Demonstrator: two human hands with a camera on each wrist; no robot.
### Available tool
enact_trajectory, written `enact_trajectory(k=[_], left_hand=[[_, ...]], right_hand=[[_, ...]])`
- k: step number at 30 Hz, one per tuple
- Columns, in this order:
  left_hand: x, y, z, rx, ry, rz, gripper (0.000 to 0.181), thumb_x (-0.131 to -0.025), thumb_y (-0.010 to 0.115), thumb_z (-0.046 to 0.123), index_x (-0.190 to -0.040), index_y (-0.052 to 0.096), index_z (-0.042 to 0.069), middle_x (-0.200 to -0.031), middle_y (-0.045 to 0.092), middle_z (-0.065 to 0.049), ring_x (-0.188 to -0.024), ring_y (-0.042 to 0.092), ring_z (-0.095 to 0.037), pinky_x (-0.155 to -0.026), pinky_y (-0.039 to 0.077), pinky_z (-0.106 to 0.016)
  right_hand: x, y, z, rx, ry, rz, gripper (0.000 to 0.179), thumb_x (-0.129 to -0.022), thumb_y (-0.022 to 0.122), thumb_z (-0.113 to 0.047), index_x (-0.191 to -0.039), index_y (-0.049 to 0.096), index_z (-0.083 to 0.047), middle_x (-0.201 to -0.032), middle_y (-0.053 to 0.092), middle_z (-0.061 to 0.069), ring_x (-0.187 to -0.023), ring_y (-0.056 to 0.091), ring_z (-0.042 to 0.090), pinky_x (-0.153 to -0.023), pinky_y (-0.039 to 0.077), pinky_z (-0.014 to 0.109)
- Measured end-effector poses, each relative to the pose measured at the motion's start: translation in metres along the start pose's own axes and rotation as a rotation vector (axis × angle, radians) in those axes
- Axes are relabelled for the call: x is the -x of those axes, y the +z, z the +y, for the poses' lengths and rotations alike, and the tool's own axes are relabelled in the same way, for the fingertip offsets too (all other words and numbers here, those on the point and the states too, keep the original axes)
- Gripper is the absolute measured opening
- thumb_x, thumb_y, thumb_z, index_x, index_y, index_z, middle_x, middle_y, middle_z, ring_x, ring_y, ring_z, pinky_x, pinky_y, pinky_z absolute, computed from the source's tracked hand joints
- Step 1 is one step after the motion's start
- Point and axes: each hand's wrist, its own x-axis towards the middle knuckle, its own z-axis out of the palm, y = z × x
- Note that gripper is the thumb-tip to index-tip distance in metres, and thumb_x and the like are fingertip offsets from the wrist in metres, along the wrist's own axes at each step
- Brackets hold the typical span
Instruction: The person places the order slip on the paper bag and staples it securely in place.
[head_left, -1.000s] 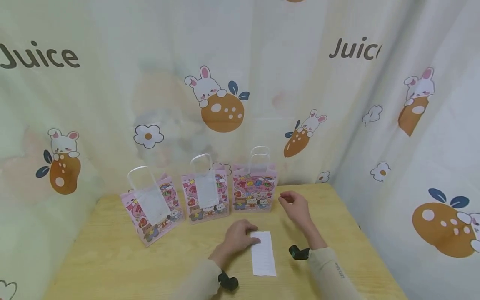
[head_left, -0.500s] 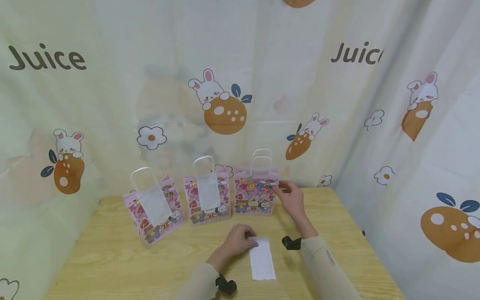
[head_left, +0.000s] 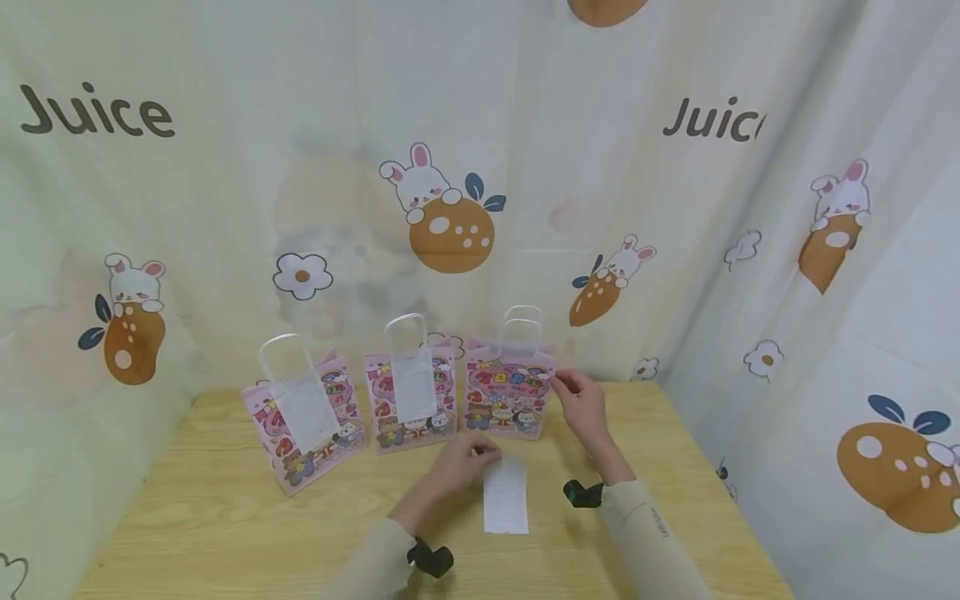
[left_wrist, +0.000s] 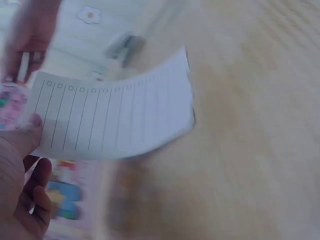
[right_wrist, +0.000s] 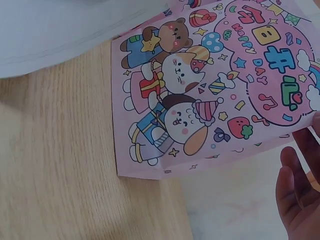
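My left hand (head_left: 459,462) pinches the top end of a white strip of lined paper (head_left: 505,502) between thumb and fingers. In the left wrist view the strip curves away from the hand and shows a row of small checkboxes. Its far end looks torn. My right hand (head_left: 585,410) grips the right edge of the rightmost pink paper gift bag (head_left: 504,417), near its upper corner. The right wrist view shows the thumb on the bag's printed front (right_wrist: 200,90), with the other fingers behind. This bag stands upright, white handles raised.
Two more pink gift bags, one in the middle (head_left: 445,421) and one at the left (head_left: 348,433), stand on the wooden table (head_left: 225,533). A white paper strip (head_left: 413,387) hangs on the middle bag, another (head_left: 307,412) on the left one. A printed curtain (head_left: 525,167) encloses the back and sides.
My right hand has moved left onto the rightmost bag's edge and taken hold of it. My left hand has lifted the lined strip and shifted it slightly left, toward the bags.
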Motion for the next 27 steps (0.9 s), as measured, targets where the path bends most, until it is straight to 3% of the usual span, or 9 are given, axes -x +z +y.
enact_trajectory(k=[4, 10, 15, 17, 21, 24, 27], left_hand=[[-0.014, -0.022, 0.02, -0.04, 0.132, 0.066, 0.012, -0.09, 0.071, 0.018, -0.093, 0.076, 0.008, -0.084, 0.068, 0.007, -0.074, 0.06, -0.006, -0.064, 0.05, -0.024], [-0.026, -0.044, 0.05, -0.086, 0.203, 0.116, 0.007, -0.086, 0.076, 0.019, -0.088, 0.077, 0.012, -0.083, 0.069, 0.008, -0.073, 0.06, -0.004, -0.064, 0.051, -0.022], [-0.032, -0.058, 0.067, -0.116, 0.283, 0.227, 0.004, -0.083, 0.079, 0.017, -0.085, 0.076, 0.014, -0.082, 0.065, 0.01, -0.076, 0.054, -0.008, -0.064, 0.048, -0.024], [-0.034, -0.063, 0.071, -0.113, 0.298, 0.26, 0.005, -0.081, 0.08, 0.016, -0.083, 0.076, 0.014, -0.081, 0.064, 0.011, -0.077, 0.051, -0.01, -0.065, 0.046, -0.025], [-0.039, -0.067, 0.077, -0.143, 0.356, 0.301, 0.006, -0.08, 0.082, 0.016, -0.08, 0.076, 0.014, -0.082, 0.066, 0.01, -0.088, 0.052, -0.014, -0.076, 0.043, -0.03], [-0.037, -0.067, 0.075, -0.171, 0.405, 0.348, 0.009, -0.077, 0.084, 0.013, -0.077, 0.075, 0.013, -0.096, 0.067, 0.0, -0.102, 0.053, -0.021, -0.091, 0.04, -0.04], [-0.035, -0.069, 0.075, -0.169, 0.405, 0.373, 0.011, -0.075, 0.085, 0.012, -0.075, 0.075, 0.013, -0.115, 0.063, -0.006, -0.109, 0.051, -0.023, -0.098, 0.037, -0.045]], right_hand=[[0.001, -0.004, -0.002, -0.015, -0.04, -0.034, 0.02, -0.098, 0.062, -0.022, -0.104, 0.069, -0.006, -0.096, 0.069, 0.009, -0.085, 0.062, 0.021, -0.069, 0.05, 0.029], [0.015, -0.01, -0.005, -0.011, -0.055, -0.041, 0.015, -0.097, 0.062, -0.016, -0.102, 0.069, -0.004, -0.093, 0.069, 0.009, -0.082, 0.062, 0.023, -0.064, 0.049, 0.025], [0.027, -0.012, -0.009, -0.048, -0.058, -0.041, 0.015, -0.097, 0.062, -0.013, -0.102, 0.069, -0.002, -0.093, 0.07, 0.011, -0.081, 0.063, 0.026, -0.063, 0.049, 0.023], [0.031, -0.013, -0.01, -0.07, -0.054, -0.048, 0.014, -0.097, 0.062, -0.011, -0.102, 0.069, 0.0, -0.092, 0.07, 0.012, -0.082, 0.063, 0.029, -0.063, 0.049, 0.022], [0.038, -0.019, -0.009, -0.097, -0.038, -0.051, 0.012, -0.096, 0.061, -0.007, -0.1, 0.068, 0.002, -0.09, 0.068, 0.013, -0.081, 0.064, 0.031, -0.065, 0.052, 0.027], [0.047, -0.019, -0.008, -0.117, -0.008, -0.07, 0.011, -0.096, 0.061, -0.006, -0.101, 0.067, 0.001, -0.09, 0.068, 0.013, -0.082, 0.064, 0.03, -0.069, 0.055, 0.035], [0.054, -0.019, -0.008, -0.14, -0.006, -0.098, 0.011, -0.097, 0.061, -0.009, -0.101, 0.066, 0.0, -0.09, 0.067, 0.012, -0.082, 0.064, 0.03, -0.071, 0.055, 0.036]])
